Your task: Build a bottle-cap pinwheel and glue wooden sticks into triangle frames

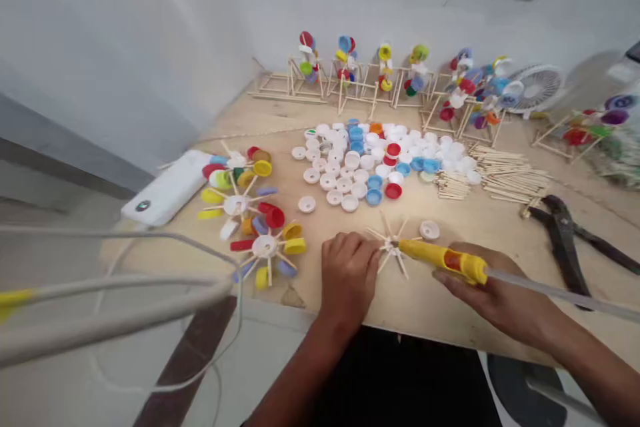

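Note:
My right hand (493, 287) grips a yellow hot glue gun (440, 257), with a clear glue stick (555, 292) running out of its back. The nozzle is at the middle of a small wheel of wooden sticks (394, 255), whose spokes fan out around a white hub. At its left side, my left hand (350, 273) is closed with the fingertips on a spoke; the exact pinch is partly hidden. A single white bottle cap (429, 230) lies just behind the gun. To the left are finished-looking wheels with coloured caps, the nearest wheel (265, 247) lying flat.
A pile of white, blue and red caps (360, 160) spreads behind my hands. Loose sticks (510, 173) and black-handled pliers (563, 233) lie to the right. Stick frames with cap wheels (385, 73) line the wall. A white phone (167, 190) rests left; cables (150, 307) cross the foreground.

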`<action>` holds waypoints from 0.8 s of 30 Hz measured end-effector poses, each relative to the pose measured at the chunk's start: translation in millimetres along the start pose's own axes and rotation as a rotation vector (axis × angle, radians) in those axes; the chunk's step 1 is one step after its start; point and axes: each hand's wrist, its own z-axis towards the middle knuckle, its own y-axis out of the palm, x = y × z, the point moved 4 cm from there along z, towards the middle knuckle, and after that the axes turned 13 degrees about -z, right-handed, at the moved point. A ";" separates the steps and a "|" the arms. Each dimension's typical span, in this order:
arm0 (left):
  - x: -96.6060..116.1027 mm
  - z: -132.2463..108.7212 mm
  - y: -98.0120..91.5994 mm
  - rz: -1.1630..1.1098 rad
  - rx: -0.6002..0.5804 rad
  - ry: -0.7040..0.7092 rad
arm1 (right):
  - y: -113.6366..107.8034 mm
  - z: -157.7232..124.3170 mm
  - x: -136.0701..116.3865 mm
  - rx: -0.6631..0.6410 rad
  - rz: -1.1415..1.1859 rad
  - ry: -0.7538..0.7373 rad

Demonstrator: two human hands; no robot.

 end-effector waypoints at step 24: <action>-1.5 0.3 1.2 -0.009 0.039 0.006 | -4.9 -0.2 7.1 0.014 -0.093 0.010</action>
